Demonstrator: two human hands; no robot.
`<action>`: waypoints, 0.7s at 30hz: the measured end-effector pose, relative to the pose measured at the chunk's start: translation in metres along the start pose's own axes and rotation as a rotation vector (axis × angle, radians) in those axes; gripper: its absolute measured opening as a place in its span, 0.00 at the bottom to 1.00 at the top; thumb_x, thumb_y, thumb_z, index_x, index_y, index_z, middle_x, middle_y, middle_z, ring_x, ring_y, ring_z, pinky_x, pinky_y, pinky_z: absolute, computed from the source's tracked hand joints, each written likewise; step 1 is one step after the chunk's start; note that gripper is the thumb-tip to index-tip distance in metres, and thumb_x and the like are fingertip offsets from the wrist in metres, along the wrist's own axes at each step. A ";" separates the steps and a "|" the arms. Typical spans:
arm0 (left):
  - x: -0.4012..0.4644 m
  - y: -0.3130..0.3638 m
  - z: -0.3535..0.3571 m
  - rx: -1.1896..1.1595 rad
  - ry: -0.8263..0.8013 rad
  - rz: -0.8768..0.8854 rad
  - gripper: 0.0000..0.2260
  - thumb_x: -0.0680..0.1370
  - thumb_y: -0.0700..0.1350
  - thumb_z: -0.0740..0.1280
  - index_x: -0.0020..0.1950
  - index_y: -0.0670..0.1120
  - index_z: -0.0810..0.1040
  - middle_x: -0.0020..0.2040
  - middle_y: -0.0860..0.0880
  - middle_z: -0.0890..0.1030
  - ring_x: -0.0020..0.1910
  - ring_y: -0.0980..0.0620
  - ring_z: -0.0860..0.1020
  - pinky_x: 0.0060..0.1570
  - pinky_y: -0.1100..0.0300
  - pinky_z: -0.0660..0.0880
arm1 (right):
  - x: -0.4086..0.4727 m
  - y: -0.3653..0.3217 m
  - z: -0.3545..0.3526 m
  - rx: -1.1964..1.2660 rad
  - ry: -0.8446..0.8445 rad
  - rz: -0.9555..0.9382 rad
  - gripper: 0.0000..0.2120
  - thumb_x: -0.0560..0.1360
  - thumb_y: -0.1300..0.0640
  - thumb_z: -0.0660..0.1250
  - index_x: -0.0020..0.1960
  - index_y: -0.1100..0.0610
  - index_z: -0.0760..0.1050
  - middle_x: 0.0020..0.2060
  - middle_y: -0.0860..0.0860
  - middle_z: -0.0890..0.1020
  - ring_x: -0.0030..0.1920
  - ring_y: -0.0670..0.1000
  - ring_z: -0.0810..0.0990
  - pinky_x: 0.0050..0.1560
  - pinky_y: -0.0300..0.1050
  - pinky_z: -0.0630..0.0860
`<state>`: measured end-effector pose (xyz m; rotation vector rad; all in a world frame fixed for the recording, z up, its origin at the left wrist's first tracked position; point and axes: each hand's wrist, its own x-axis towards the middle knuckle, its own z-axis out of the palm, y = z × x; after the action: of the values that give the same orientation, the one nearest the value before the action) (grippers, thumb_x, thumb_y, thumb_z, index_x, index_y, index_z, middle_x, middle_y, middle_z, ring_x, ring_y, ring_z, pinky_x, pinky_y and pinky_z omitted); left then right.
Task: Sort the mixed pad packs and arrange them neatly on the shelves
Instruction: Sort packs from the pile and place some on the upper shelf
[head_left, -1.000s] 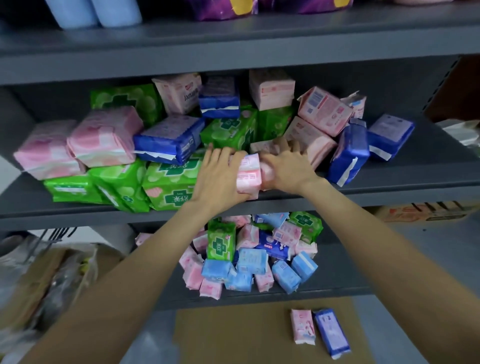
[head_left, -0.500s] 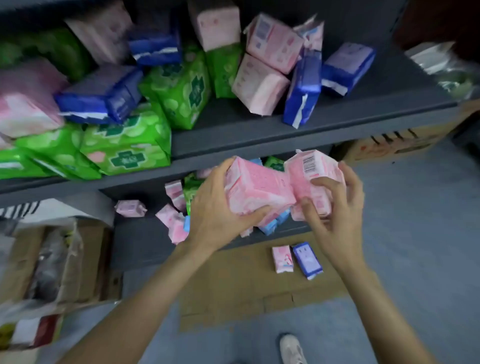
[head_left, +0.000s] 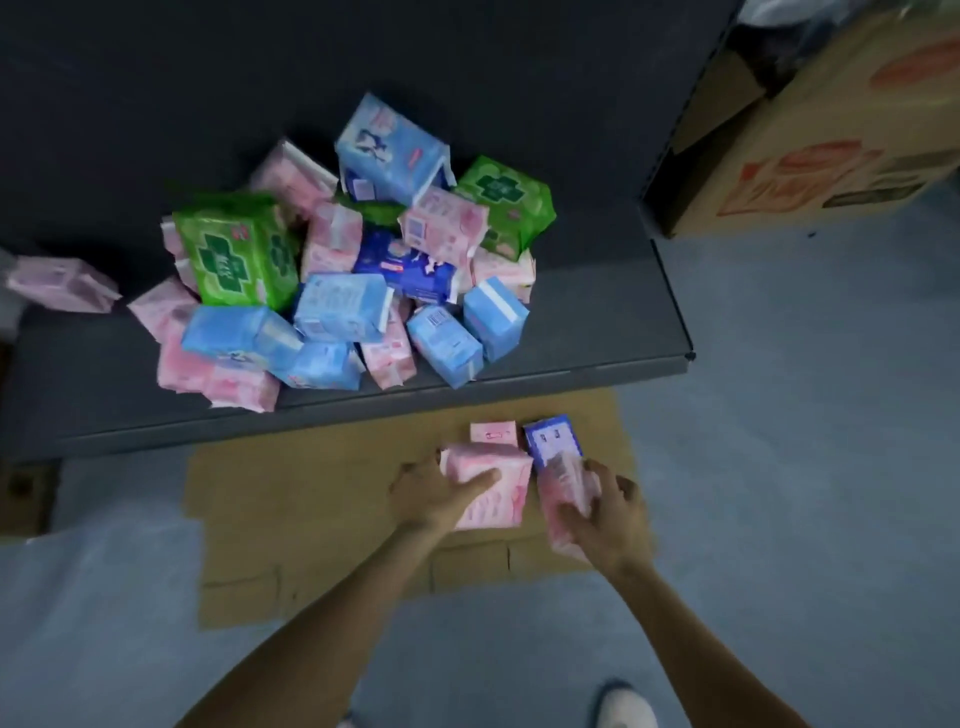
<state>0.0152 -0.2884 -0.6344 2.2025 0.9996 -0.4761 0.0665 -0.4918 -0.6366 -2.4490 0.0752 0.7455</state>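
My left hand (head_left: 434, 491) holds a pink pad pack (head_left: 493, 488) down at the flattened cardboard sheet (head_left: 311, 509) on the floor. My right hand (head_left: 605, 519) grips a second pink pack (head_left: 563, 486) just to its right. Behind them on the cardboard lie a small pink pack (head_left: 493, 432) and a dark blue pack (head_left: 550, 439). A mixed heap of pink, light blue, green and dark blue packs (head_left: 358, 291) lies on the low grey shelf (head_left: 597, 332) above.
One pink pack (head_left: 62, 283) lies alone at the shelf's left. A brown cardboard box (head_left: 831, 130) stands at the upper right. Grey-blue floor (head_left: 805, 467) surrounds the cardboard. A white shoe (head_left: 626, 709) shows at the bottom edge.
Both hands have come down from the middle shelf with a pink pack each, to the cardboard on the floor. The view has tilted down to the low shelf.
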 end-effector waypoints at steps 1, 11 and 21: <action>0.009 -0.005 0.016 -0.025 -0.032 -0.036 0.39 0.62 0.75 0.66 0.62 0.48 0.74 0.54 0.48 0.82 0.54 0.46 0.79 0.53 0.56 0.76 | 0.013 0.012 0.012 -0.058 0.009 -0.008 0.35 0.69 0.46 0.71 0.73 0.49 0.63 0.67 0.59 0.67 0.65 0.62 0.67 0.66 0.57 0.64; 0.094 -0.016 0.145 -0.463 -0.016 -0.054 0.36 0.70 0.67 0.59 0.71 0.46 0.65 0.62 0.44 0.77 0.56 0.43 0.78 0.53 0.46 0.77 | 0.142 0.085 0.098 -0.312 -0.059 -0.235 0.39 0.74 0.41 0.65 0.77 0.51 0.49 0.77 0.55 0.43 0.77 0.57 0.42 0.73 0.59 0.42; 0.060 0.011 0.075 0.173 -0.122 0.148 0.21 0.80 0.53 0.60 0.72 0.49 0.67 0.71 0.47 0.69 0.66 0.46 0.70 0.58 0.56 0.69 | 0.101 0.031 0.034 -0.313 -0.178 -0.393 0.22 0.78 0.56 0.63 0.71 0.54 0.66 0.69 0.53 0.70 0.68 0.55 0.68 0.63 0.47 0.66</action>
<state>0.0580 -0.3151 -0.7165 2.3483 0.7495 -0.6400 0.1280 -0.4881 -0.7287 -2.5538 -0.6155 0.8375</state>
